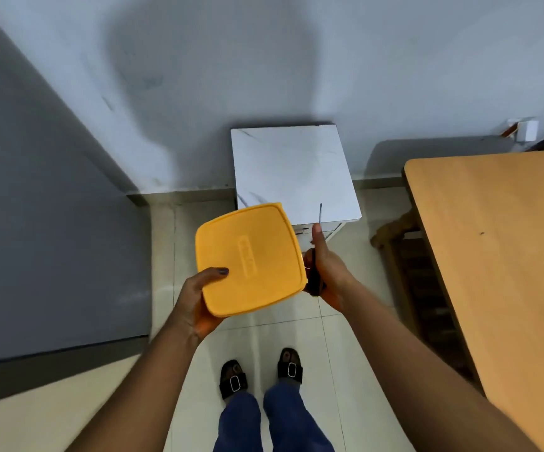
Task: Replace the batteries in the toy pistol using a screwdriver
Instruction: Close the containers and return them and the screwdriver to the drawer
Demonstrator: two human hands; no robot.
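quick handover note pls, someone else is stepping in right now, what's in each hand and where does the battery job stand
Left hand: gripping the yellow lidded container from its near left corner, lid on, held in the air.
Right hand: closed around the screwdriver, dark handle in the fist, thin shaft pointing up and away.
The person stands on the tiled floor; white marble-top cabinet straight ahead, wooden table to the right.
Toy pistol and batteries: not in view; the container's contents cannot be seen.
Done: screwdriver in hand.
Left: find the pistol, unscrew the battery cover, swap the batteries, close it.

Left grip [199,298] and right grip [326,272] both closed, forearms extended
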